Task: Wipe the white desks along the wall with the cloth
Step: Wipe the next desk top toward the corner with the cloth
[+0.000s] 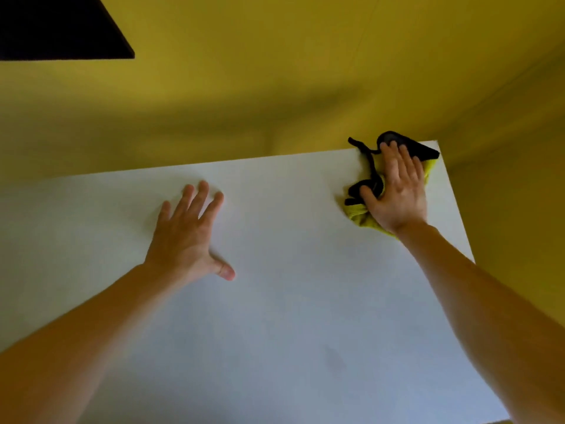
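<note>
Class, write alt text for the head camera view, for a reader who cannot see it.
A right hand presses a yellow-and-black cloth onto the far right corner of a white desk that stands against a yellow wall. The left hand lies flat on the desk, fingers spread. A dark panel shows at upper left.

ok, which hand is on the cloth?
The right hand presses the yellow-and-black cloth near the far corner of the desk; the left hand lies flat, holding nothing.
</note>
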